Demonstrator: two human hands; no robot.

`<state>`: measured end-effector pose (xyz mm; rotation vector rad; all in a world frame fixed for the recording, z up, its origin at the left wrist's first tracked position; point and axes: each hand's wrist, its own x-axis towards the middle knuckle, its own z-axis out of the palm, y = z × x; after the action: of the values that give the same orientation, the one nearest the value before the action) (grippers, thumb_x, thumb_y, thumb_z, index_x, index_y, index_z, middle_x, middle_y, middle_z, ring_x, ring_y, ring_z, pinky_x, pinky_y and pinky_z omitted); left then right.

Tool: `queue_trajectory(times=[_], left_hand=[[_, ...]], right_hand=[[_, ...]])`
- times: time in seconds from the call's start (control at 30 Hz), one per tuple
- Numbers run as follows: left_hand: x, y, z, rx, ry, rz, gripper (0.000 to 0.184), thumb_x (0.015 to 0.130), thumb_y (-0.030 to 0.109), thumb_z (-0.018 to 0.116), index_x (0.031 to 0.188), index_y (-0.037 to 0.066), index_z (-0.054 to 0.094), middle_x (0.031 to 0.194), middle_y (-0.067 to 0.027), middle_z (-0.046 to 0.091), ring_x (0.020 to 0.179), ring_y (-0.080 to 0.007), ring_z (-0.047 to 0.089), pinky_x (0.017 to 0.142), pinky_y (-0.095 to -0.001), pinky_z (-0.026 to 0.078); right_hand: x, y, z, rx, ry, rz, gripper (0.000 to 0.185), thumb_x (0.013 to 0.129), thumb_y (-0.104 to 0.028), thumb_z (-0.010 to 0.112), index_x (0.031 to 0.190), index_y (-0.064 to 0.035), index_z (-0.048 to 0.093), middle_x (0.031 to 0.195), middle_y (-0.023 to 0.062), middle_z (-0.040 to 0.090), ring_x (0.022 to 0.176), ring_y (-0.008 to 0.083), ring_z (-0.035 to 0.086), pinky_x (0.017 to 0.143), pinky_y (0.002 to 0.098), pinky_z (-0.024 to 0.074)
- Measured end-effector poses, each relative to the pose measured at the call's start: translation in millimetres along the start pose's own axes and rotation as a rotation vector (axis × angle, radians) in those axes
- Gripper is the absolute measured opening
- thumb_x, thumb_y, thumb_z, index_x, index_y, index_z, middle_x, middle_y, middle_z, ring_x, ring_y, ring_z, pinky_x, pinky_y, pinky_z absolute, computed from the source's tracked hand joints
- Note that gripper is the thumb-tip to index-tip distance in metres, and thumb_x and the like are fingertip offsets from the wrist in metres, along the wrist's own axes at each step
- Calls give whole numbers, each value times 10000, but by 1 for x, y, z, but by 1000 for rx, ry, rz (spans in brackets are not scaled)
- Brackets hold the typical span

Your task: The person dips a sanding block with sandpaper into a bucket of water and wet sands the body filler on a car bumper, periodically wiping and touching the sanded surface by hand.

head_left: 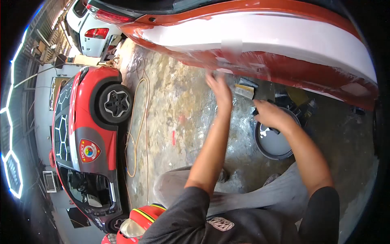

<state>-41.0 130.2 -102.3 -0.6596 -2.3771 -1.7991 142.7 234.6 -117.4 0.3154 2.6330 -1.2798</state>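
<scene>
My left hand reaches up beside the lower edge of the orange car body panel, its fingers stretched out and slightly blurred. Whether the fingertips touch the panel, I cannot tell. White filler or primer covers a broad band of that panel. My right hand is closed around a dark block-like thing, mostly hidden by the hand, over a round bucket of greyish liquid. A yellowish-grey block lies on the floor between my hands, against a darker block.
Dark sheets and scraps lie beyond the bucket, under the panel. A red police car stands at the left, with a yellowish hose on the stained floor beside it. A white vehicle is parked farther back. A red item sits near my left elbow.
</scene>
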Motion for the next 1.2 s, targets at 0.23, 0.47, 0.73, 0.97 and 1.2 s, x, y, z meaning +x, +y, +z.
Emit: queue_trajectory(times=[0.23, 0.47, 0.73, 0.97, 1.2], left_hand=[[-234, -23, 36, 783, -1250, -123, 245, 926, 190, 607, 1089, 51, 727, 1062, -171, 737, 1060, -378, 705, 924, -441, 563], [-274, -184, 107, 585, -1949, 73, 339, 947, 207, 556, 1199, 30, 698, 942, -159, 738, 847, -320, 734, 776, -483, 583], [60, 95, -103, 419, -349, 138, 344, 999, 88, 478, 1325, 8, 554, 1270, -236, 606, 1134, -386, 604, 971, -505, 483], [154, 76, -138, 1035, -338, 999, 716, 891, 61, 528, 1579, -3, 340, 1628, -249, 356, 1525, -432, 305, 1236, -521, 284], [213, 76, -168, 1316, -245, 1000, 762, 869, 89, 483, 1607, 25, 304, 1681, -191, 302, 1573, -393, 228, 1254, -560, 223]], right_hand=[[14, 39, -25, -321, -412, 182, 325, 762, -73, 649, 1034, 61, 765, 1124, 318, 702, 1046, 410, 725, 896, 474, 572], [16, 59, -4, -345, -453, 242, 343, 764, -101, 681, 1060, 56, 757, 1128, 298, 714, 1019, 406, 730, 888, 472, 565], [27, 84, -5, -221, -496, 255, 406, 784, -225, 799, 1114, 5, 742, 1108, 230, 749, 1016, 363, 721, 882, 455, 546], [36, 92, -7, -175, -495, 225, 343, 784, -237, 830, 1053, -30, 781, 1060, 198, 766, 1001, 345, 717, 869, 440, 541], [37, 96, -4, -137, -495, 242, 343, 787, -243, 833, 1055, -34, 785, 1053, 185, 772, 978, 328, 724, 864, 437, 542]])
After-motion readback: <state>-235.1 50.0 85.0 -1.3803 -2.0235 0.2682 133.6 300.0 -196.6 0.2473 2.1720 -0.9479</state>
